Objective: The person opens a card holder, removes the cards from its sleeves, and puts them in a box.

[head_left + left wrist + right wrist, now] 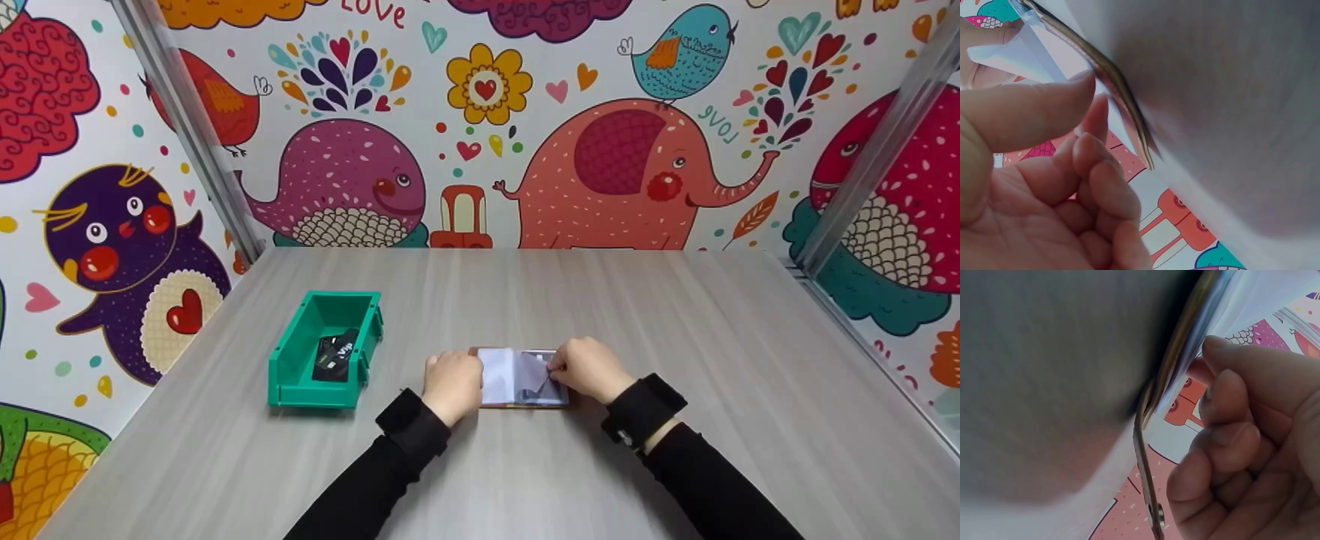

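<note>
A card holder [498, 379] with a brown cover and clear plastic sleeves lies spread on the table. My left hand [453, 386] grips its left edge; in the left wrist view the thumb [1067, 98] is against the inner page and the other fingers are curled. At the right half, my right hand [592, 369] pinches a clear sleeve [534, 379] between thumb and forefinger. The right wrist view shows the brown cover [1185, 326] edge-on, with a metal snap [1157, 515] on its strap. Whether a card is inside the pinched sleeve cannot be told.
Left of the card holder stands a green bin [285, 375] with black cards [335, 356] in it, one marked VIP. The grey wood-grain table [480, 292] meets walls printed with cartoon animals. Metal posts [199, 135] frame the corners.
</note>
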The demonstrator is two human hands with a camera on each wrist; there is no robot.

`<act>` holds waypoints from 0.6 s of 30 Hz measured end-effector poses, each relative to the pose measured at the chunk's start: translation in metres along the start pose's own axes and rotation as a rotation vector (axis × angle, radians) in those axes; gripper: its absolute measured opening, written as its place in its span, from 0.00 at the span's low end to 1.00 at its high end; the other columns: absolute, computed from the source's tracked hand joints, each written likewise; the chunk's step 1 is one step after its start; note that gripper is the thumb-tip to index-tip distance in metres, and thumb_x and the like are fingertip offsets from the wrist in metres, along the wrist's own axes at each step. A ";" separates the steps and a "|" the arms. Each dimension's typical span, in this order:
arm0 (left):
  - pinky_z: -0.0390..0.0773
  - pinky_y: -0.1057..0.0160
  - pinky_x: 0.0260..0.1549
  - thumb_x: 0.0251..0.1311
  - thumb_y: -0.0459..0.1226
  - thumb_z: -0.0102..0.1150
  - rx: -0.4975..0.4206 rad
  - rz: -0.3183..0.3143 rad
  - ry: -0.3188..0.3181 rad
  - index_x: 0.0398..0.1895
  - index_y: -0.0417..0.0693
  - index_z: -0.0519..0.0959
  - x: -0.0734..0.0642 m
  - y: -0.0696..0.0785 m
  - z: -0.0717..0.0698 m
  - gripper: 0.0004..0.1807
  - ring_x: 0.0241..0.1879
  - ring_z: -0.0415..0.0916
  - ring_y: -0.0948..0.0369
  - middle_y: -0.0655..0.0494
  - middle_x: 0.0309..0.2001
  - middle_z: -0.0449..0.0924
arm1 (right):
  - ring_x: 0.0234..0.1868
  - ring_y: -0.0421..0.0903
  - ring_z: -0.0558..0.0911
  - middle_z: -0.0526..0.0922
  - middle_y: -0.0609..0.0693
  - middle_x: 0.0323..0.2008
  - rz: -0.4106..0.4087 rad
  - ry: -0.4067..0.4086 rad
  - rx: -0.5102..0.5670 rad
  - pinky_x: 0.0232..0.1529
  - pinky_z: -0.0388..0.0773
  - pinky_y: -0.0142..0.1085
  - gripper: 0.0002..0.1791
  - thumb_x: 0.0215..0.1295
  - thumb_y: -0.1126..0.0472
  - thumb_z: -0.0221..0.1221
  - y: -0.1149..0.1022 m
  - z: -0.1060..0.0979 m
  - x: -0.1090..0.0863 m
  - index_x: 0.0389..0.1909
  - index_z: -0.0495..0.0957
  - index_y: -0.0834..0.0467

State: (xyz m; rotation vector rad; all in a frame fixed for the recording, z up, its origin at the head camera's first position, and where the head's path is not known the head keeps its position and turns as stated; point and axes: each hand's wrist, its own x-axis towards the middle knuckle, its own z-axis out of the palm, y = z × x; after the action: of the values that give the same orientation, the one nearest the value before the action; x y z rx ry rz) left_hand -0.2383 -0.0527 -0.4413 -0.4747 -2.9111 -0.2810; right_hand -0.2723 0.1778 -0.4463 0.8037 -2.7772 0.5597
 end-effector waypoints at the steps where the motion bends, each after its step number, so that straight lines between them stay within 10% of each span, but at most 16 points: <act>1: 0.66 0.56 0.31 0.50 0.31 0.66 0.000 -0.001 -0.002 0.17 0.51 0.78 0.000 0.000 0.000 0.09 0.28 0.73 0.54 0.55 0.26 0.78 | 0.26 0.41 0.80 0.87 0.46 0.28 -0.001 -0.003 0.001 0.30 0.78 0.41 0.06 0.48 0.69 0.70 0.000 0.000 0.000 0.27 0.90 0.56; 18: 0.63 0.57 0.29 0.51 0.30 0.66 -0.003 -0.007 -0.003 0.16 0.51 0.78 0.000 0.001 -0.001 0.11 0.27 0.72 0.55 0.56 0.24 0.77 | 0.21 0.35 0.69 0.84 0.42 0.23 -0.059 -0.023 0.033 0.24 0.70 0.32 0.05 0.50 0.70 0.70 -0.002 0.001 -0.001 0.25 0.88 0.56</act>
State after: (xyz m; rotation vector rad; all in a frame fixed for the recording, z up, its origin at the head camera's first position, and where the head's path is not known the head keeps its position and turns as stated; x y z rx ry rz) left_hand -0.2376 -0.0524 -0.4408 -0.4657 -2.9158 -0.2854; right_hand -0.2706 0.1765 -0.4466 0.9020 -2.7615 0.5910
